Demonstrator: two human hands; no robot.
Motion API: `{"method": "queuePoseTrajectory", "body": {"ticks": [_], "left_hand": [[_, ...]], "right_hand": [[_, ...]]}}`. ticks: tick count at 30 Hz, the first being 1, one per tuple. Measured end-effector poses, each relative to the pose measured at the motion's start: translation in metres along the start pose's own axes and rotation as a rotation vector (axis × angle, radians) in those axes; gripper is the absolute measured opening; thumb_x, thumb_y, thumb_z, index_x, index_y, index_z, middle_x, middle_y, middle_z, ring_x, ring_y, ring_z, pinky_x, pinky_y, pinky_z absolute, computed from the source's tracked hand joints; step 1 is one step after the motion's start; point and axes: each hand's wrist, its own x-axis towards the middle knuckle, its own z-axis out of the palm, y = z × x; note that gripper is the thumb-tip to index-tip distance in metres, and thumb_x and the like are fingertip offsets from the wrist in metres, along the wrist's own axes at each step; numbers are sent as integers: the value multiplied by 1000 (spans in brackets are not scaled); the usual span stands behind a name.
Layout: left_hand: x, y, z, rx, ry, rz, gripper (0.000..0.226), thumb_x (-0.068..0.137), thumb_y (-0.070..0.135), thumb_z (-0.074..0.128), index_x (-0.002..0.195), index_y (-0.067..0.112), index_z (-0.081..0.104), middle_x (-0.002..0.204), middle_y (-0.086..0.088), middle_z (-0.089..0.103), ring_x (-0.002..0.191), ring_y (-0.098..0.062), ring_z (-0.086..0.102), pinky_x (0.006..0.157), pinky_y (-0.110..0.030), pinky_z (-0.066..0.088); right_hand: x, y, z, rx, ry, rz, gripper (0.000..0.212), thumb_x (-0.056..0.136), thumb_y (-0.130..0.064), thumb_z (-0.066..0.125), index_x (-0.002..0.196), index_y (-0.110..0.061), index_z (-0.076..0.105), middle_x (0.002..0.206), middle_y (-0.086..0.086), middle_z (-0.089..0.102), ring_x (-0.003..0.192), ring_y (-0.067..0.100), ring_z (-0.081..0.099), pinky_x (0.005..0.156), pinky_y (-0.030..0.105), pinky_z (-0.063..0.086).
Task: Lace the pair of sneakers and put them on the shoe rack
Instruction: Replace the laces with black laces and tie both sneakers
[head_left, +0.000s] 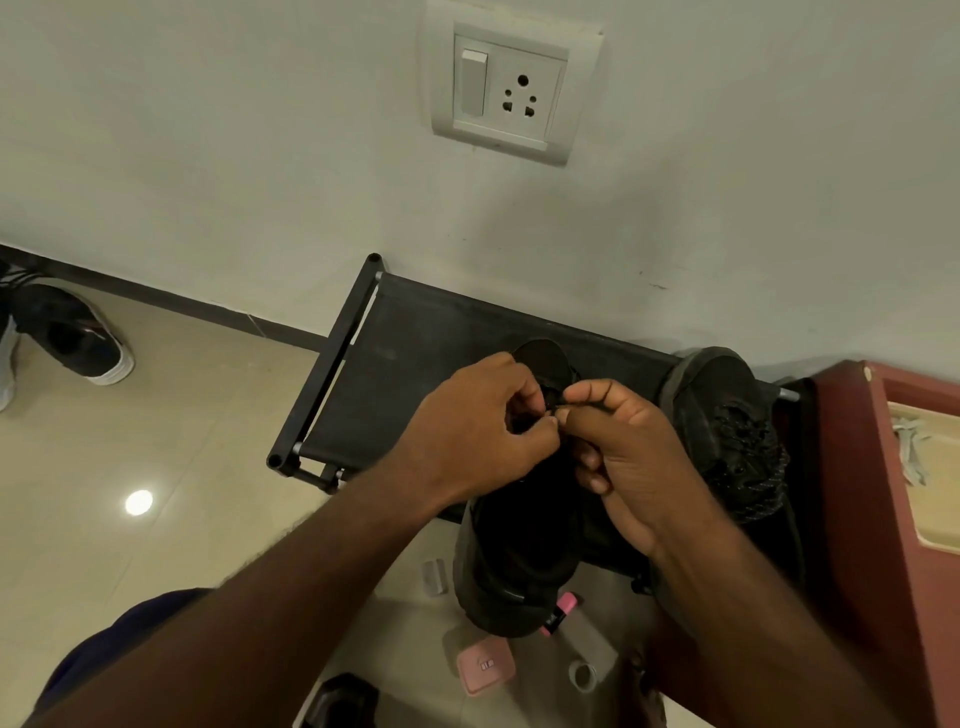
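Note:
A black sneaker (519, 561) lies on the top shelf of the black shoe rack (395, 364), toe toward the wall, heel hanging over the front edge. My left hand (467, 431) and my right hand (628, 457) meet over its tongue, and both pinch the black lace (553, 402) between thumb and fingers. The eyelets below are hidden by my hands. A second black sneaker (727, 431) with a speckled lace stands to the right on the same shelf.
A white wall with a switch and socket plate (511, 88) rises behind the rack. A dark red cabinet (883, 493) stands at the right. Another dark shoe (78, 338) lies on the tiled floor at the left. Small pink items (485, 665) sit on the floor below.

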Motion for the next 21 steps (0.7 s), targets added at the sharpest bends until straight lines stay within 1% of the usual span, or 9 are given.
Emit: {"method": "queuePoseTrajectory", "body": {"ticks": [4,6,8,10,11,13,15,18,21], "left_hand": [[0,2,-3,-39,-132,-115,12,85,34,74,87,25,67,83,11,60,73,-5,60,64,-14,45],[0,3,-2,-18,-150,-137,8,87,27,72,81,23,68,77,9,63,68,-5,60,62,-15,45],[0,3,-4,-54,-144,-194,12,88,23,69,77,19,70,71,7,64,61,-2,58,58,-15,45],[4,4,-10,-299,-68,-352,19,89,22,62,75,9,68,74,2,63,61,0,54,62,-16,45],[6,5,-14,-505,-7,-448,23,88,22,58,74,5,65,78,-3,63,70,-5,56,71,-24,47],[11,4,-21,-949,84,-544,28,91,21,47,67,9,55,83,-8,66,87,-18,61,89,-39,48],[15,0,-26,-1284,148,-569,32,97,19,39,66,17,47,81,-8,69,90,-24,66,94,-43,48],[18,-11,-36,-1550,271,-612,34,99,24,42,66,20,46,75,-5,67,80,-21,71,90,-40,56],[24,-32,-49,-1616,500,-706,40,103,29,41,64,21,46,64,1,62,63,-13,66,72,-30,58]], "right_hand": [[0,1,-2,-22,31,-23,17,88,2,67,93,-12,59,61,0,55,45,8,36,37,20,27],[-1,1,-2,-20,24,-36,17,88,3,67,93,-11,58,59,-2,56,45,9,36,37,20,27],[-2,0,-1,-15,7,-47,18,88,3,67,94,-10,58,61,0,59,46,9,37,37,19,28],[-3,-2,-2,-36,7,-59,18,87,2,69,94,-11,60,72,10,64,47,8,39,38,17,31],[-4,-3,-2,-67,6,-71,16,87,1,70,95,-11,61,77,14,66,47,8,41,39,16,33],[-5,-4,-4,-160,-17,-126,14,88,-1,71,97,-9,64,74,7,68,49,5,50,44,14,38],[-4,-4,-6,-324,-43,-202,15,88,-4,72,101,-10,68,75,-1,71,60,3,64,56,12,48],[-1,-1,-13,-604,-37,-306,15,89,-12,73,102,-18,73,84,-5,73,77,2,69,74,15,53],[3,2,-23,-862,21,-413,11,89,-20,74,96,-29,72,91,-14,68,86,0,65,80,16,50]]}}
